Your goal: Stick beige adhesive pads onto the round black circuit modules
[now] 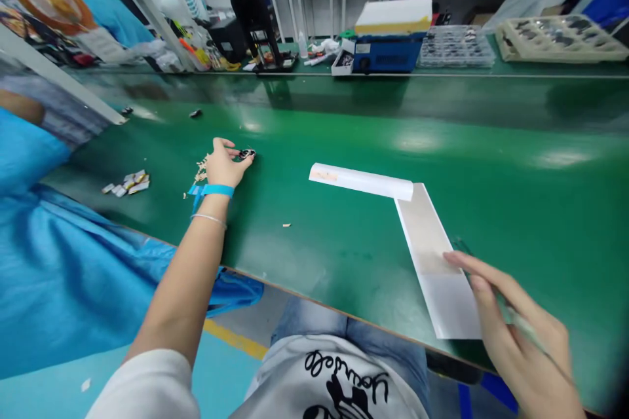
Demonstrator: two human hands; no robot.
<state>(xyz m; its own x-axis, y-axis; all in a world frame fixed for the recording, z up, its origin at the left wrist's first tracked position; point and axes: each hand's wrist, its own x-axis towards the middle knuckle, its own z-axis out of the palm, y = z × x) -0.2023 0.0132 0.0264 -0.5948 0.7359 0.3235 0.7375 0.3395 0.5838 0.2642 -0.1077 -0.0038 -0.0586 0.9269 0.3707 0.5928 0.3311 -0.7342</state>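
My left hand point(227, 163) is closed around a small black part with thin wires point(247, 154), which rests on the green bench. A pale-tan pile of small peeled strips point(200, 170) lies beside that wrist. My right hand point(525, 330) holds slim tweezers point(531, 334), blurred and partly hidden by the fingers. Its index fingertip touches a strip sheet with a beige upper part point(427, 229) and a white lower end. Overlapping the sheet's top is a curled white sheet point(361, 180) with orange-tan pieces near its left end.
Several small white-and-gold packs point(128, 183) lie at the left, near a co-worker's blue garment point(73, 262). Two small dark parts sit farther back, one of them a black piece point(195, 113). A blue box point(388, 52) and a part tray point(560, 39) line the back ledge.
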